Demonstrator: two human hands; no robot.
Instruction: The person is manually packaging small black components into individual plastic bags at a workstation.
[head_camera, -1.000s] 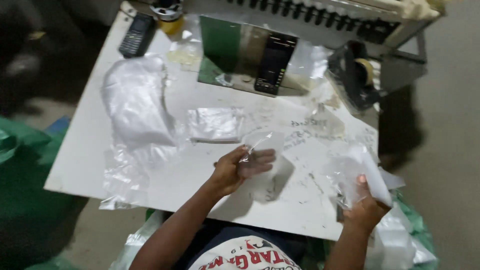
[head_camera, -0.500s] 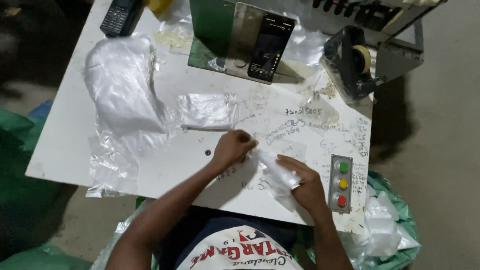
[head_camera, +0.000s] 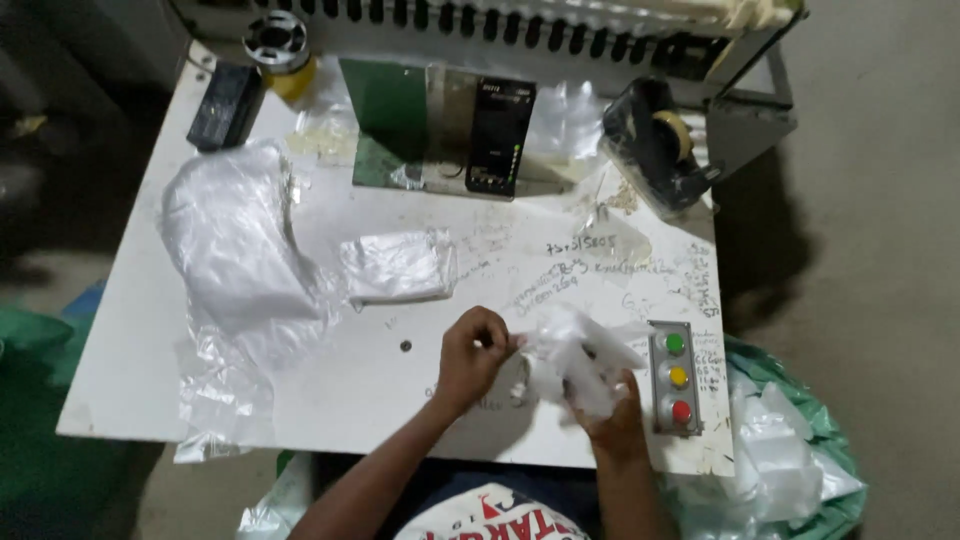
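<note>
Right now both hands meet over the near edge of the white desk (head_camera: 400, 400), with a crumpled clear plastic bag (head_camera: 575, 360) bunched between them. The left hand (head_camera: 470, 355) comes in from the left, its fingers (head_camera: 495, 335) curled and pinched on the bag's left edge, so the bag lies just to the right of those fingertips. The right hand (head_camera: 612, 415) sits below and slightly right of the bag, its fingers wrapped up into the plastic from underneath, clenched on the lower part; most of them are hidden by the folds. Between the two grips the bag's long axis runs roughly left to right, tilted a little toward the far side. Both hands touch it, so neither is nearer. Just right of the right hand's fingers is a grey button box (head_camera: 676, 377) with green, yellow and red buttons, close to the bag but apart from it. Beyond and left of the left hand's fingers lies a folded stack of clear bags (head_camera: 397, 265), and farther left a large heap of plastic (head_camera: 235, 250), both well apart from the fingers. A tape dispenser (head_camera: 655, 150) stands far off, up and right.
</note>
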